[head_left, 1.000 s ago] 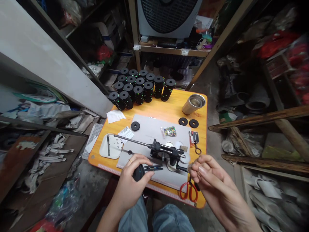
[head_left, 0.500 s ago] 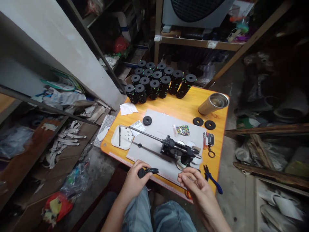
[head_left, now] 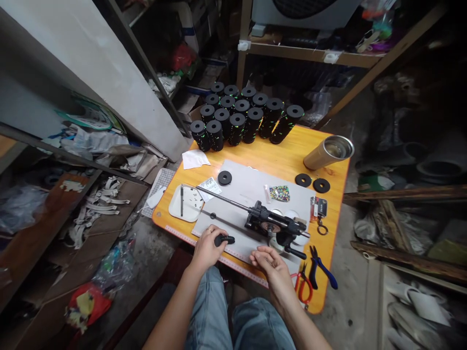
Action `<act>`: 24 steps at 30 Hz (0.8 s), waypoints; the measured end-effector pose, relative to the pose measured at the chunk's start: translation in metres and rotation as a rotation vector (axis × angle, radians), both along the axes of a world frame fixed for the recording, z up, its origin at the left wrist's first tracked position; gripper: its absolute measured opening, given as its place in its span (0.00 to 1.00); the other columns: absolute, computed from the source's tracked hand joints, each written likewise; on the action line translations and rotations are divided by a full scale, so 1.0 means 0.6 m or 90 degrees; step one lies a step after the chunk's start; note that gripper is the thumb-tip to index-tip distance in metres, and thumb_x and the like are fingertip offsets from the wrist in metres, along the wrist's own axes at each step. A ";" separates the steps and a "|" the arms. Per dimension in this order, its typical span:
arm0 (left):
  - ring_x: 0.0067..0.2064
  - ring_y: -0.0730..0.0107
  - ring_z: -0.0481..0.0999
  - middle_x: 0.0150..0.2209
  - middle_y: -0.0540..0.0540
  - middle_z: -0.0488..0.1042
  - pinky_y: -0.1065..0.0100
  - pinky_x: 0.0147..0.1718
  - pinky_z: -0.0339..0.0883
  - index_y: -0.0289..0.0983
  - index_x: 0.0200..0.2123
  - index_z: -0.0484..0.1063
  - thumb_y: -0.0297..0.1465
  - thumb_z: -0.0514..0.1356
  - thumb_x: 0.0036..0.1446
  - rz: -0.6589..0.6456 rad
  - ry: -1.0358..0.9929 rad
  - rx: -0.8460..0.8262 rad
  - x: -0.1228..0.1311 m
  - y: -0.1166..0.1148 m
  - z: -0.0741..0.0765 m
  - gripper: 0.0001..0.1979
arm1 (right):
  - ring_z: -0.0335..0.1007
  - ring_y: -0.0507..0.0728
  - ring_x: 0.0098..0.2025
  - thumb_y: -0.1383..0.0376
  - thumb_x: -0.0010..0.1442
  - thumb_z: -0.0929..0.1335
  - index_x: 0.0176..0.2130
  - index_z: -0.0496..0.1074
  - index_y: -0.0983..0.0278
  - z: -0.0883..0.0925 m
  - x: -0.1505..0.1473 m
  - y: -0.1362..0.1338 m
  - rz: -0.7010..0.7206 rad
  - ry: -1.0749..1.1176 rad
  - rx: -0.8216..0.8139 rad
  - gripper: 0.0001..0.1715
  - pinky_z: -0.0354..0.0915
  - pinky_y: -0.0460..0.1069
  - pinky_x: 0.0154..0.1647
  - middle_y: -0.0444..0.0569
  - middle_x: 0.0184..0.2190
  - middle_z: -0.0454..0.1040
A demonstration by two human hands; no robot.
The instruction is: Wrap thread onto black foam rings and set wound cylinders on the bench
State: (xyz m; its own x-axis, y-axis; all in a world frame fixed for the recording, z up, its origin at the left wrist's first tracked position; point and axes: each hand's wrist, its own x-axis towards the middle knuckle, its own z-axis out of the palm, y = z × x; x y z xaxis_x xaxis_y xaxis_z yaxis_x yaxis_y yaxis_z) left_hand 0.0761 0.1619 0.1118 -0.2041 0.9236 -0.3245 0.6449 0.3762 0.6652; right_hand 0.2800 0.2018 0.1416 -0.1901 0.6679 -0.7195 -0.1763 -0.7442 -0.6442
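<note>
In my left hand (head_left: 208, 250) is a small black object (head_left: 224, 240), gripped between thumb and fingers near the table's front edge; its exact kind is unclear. My right hand (head_left: 269, 262) is curled with thumb and fingertips close together, and whatever they may pinch is too small to make out. Just beyond both hands stands a black hand-cranked winding device (head_left: 272, 221) with a long thin rod (head_left: 226, 199) pointing left. Its crank handle (head_left: 295, 252) hangs close to my right hand. Red-handled scissors (head_left: 303, 289) and blue-handled pliers (head_left: 323, 270) lie to the right.
Black foam rolls (head_left: 237, 121) with green specks stand at the back. Loose foam rings (head_left: 224, 178) lie on a grey sheet (head_left: 241, 180) and on the wood. A steel tumbler (head_left: 324, 153), a bag of coloured beads (head_left: 279, 193) and a white tray (head_left: 177, 206) with a pen are around.
My left hand has moved slightly forward with the black object. My right hand has shifted left, towards it, uncovering the scissors and crank handle. The view has tilted slightly.
</note>
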 end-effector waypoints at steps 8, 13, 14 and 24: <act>0.46 0.61 0.75 0.48 0.43 0.74 0.54 0.46 0.71 0.36 0.45 0.73 0.35 0.59 0.63 -0.053 0.006 0.019 0.002 -0.004 -0.002 0.11 | 0.76 0.54 0.35 0.64 0.59 0.73 0.39 0.72 0.67 -0.031 0.035 -0.004 0.029 0.000 0.024 0.10 0.71 0.54 0.43 0.42 0.29 0.77; 0.46 0.62 0.75 0.47 0.43 0.74 0.54 0.46 0.71 0.36 0.44 0.73 0.35 0.59 0.63 -0.069 -0.005 0.028 0.001 -0.007 -0.002 0.10 | 0.75 0.54 0.34 0.60 0.58 0.73 0.39 0.72 0.67 -0.037 0.045 -0.002 0.063 -0.006 0.055 0.13 0.69 0.54 0.43 0.43 0.29 0.76; 0.46 0.62 0.75 0.47 0.43 0.74 0.54 0.46 0.71 0.36 0.43 0.73 0.35 0.59 0.63 -0.072 -0.009 0.030 0.001 -0.008 -0.003 0.10 | 0.74 0.54 0.34 0.59 0.57 0.74 0.38 0.72 0.67 -0.036 0.045 -0.002 0.068 -0.009 0.059 0.14 0.69 0.54 0.43 0.43 0.29 0.76; 0.45 0.62 0.75 0.47 0.43 0.75 0.55 0.45 0.72 0.36 0.44 0.73 0.35 0.59 0.63 -0.067 -0.045 0.040 -0.005 -0.012 -0.015 0.10 | 0.73 0.56 0.34 0.47 0.46 0.77 0.35 0.72 0.62 -0.014 0.045 0.005 0.088 -0.046 0.067 0.26 0.66 0.50 0.42 0.44 0.26 0.74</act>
